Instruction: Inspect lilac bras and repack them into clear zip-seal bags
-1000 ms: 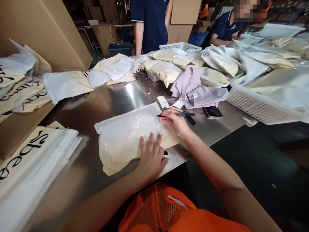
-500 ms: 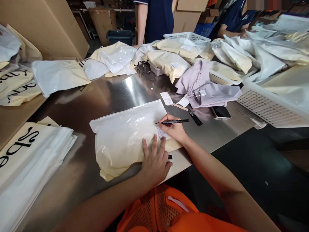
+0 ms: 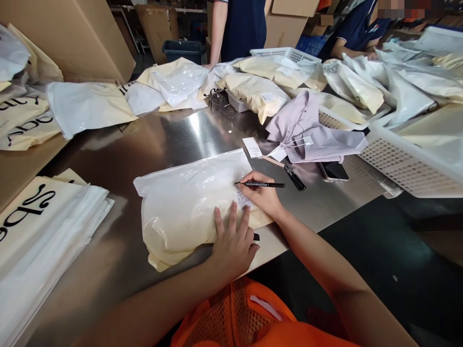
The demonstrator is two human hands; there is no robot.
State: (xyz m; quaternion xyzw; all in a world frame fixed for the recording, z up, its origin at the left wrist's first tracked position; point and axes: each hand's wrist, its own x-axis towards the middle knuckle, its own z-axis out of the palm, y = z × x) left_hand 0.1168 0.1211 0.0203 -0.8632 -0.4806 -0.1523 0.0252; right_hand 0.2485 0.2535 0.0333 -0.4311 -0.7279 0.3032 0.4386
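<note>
A cream and white plastic mailing bag [image 3: 181, 207], plump with something inside, lies on the steel table. My right hand [image 3: 262, 195] is closed on a black marker pen [image 3: 265, 184], its tip touching the bag just above a printed label [image 3: 244, 198]. On the bag's near right part rests my left hand [image 3: 233, 246], fingers spread. By its thumb a small black piece [image 3: 256, 237] sticks out; whether the hand holds it cannot be seen. Beyond my right hand lie a black clip-like object [image 3: 294, 177], paper tags [image 3: 252, 147] and a lilac garment [image 3: 307, 127].
A phone [image 3: 333, 171] lies beside the garment. Stacked flat bags [image 3: 39, 236] stand at left. Filled bags [image 3: 90, 106] line the far side, and white baskets [image 3: 405, 159] hold more at right. Across the table stands a person in navy [image 3: 244, 29]; another person's arm [image 3: 350, 48] is farther right.
The view has shifted slightly. The pen tip stays on the bag near the label, and my left hand keeps its place on the bag.
</note>
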